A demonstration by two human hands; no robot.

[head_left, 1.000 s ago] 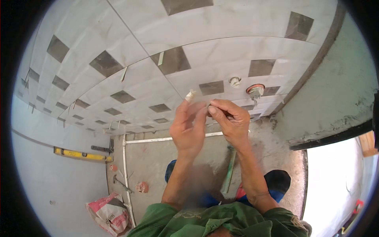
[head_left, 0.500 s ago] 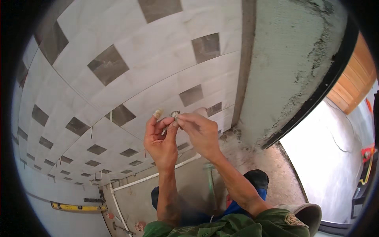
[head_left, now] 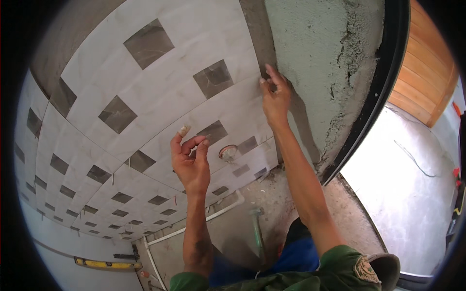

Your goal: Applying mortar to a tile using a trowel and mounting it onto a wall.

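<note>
My left hand is raised before the tiled wall, fingers curled and thumb pressed to them. Anything in that pinch is too small to make out. Pale wrapping covers one fingertip. My right hand reaches up to the right edge of the tiles, beside the end of a horizontal seam. Its thumb and fingers are bent together there; what they pinch, if anything, I cannot make out. The tiles are white marbled with dark grey squares. Below and between the hands, a round hole with a reddish rim shows in a tile.
Bare grey-green plaster and a black frame stand to the right. On the floor lie a hammer with a green handle and a white pipe. A yellow spirit level is at the lower left.
The hands were together, fingertips on a small pale piece. My right hand has moved up and right to the tile edge; the left stays raised alone. The view has shifted.
</note>
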